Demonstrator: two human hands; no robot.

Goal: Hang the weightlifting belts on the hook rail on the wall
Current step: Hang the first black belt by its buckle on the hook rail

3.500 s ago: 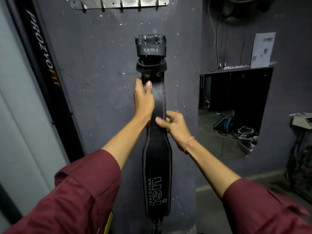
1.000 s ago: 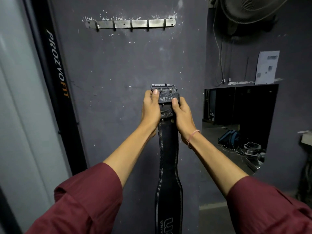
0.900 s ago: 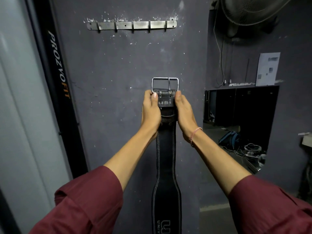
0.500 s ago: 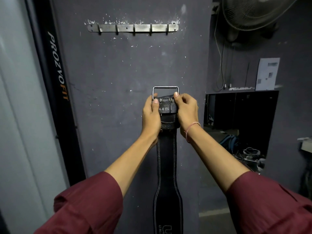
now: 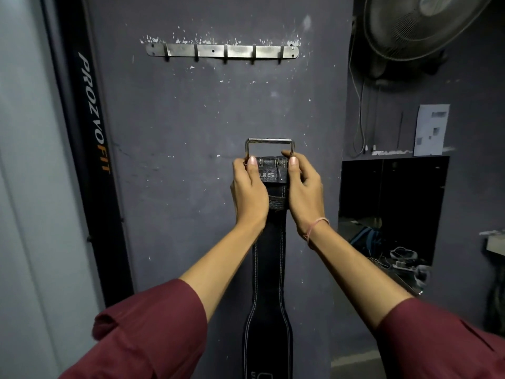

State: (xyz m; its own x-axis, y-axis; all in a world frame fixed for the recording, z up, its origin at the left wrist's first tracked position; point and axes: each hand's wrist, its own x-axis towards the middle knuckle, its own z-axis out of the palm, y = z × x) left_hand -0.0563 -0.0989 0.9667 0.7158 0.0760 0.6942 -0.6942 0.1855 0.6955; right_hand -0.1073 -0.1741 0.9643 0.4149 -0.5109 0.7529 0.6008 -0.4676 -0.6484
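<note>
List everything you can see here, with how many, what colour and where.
hook rail: one, grey metal, five bare hooks, high on wall
belt: one, black, white stitching, held below the rail
buckle: one, silver, belt's top end
post: one, black, lettered, left of wall
fan: one, dark, top right
paper sheet: one, pale, right side
sleeves: two, maroon, bottom corners
left hand: one, gripping belt's top, left side
right hand: one, gripping belt's top, right side
</note>
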